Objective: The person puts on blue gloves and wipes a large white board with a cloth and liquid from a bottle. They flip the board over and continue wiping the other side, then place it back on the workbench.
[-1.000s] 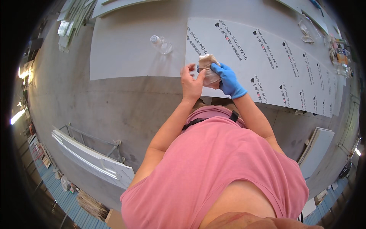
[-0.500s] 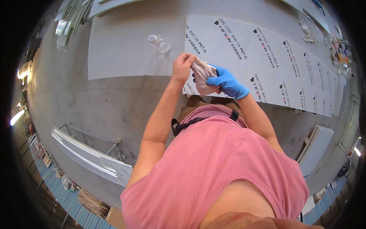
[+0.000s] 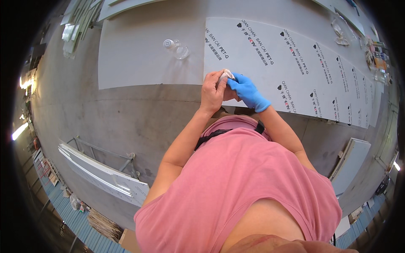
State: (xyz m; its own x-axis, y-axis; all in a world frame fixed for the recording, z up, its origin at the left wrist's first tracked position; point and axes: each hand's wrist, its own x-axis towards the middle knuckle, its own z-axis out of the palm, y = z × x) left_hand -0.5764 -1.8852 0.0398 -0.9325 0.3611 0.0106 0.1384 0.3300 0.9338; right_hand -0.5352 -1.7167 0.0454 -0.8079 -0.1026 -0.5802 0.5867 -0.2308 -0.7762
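A crumpled pale pinkish-beige cloth (image 3: 231, 93) is bunched between my two hands, just in front of my waist. My bare left hand (image 3: 213, 92) closes round its left side, with thumb and fingers pressed against it. On my right hand (image 3: 248, 91) is a blue glove, and its fingers grip the cloth from the other side. A light tip of the cloth sticks up between the hands; most of the rest is covered by my fingers. Both hands are held over the near edge of the white printed panel (image 3: 253, 76).
Beyond my left hand, a clear plastic bottle (image 3: 180, 50) lies on a plain grey-white panel (image 3: 126, 63). A rack with stacked panels (image 3: 103, 170) stands at lower left. Another board stack (image 3: 351, 164) is at right. Crumpled plastic (image 3: 341, 36) lies at the far right.
My left hand has moved down and to the right, closer to the gloved hand. The cloth, stretched out between them before, is now bunched up and largely covered by my fingers.
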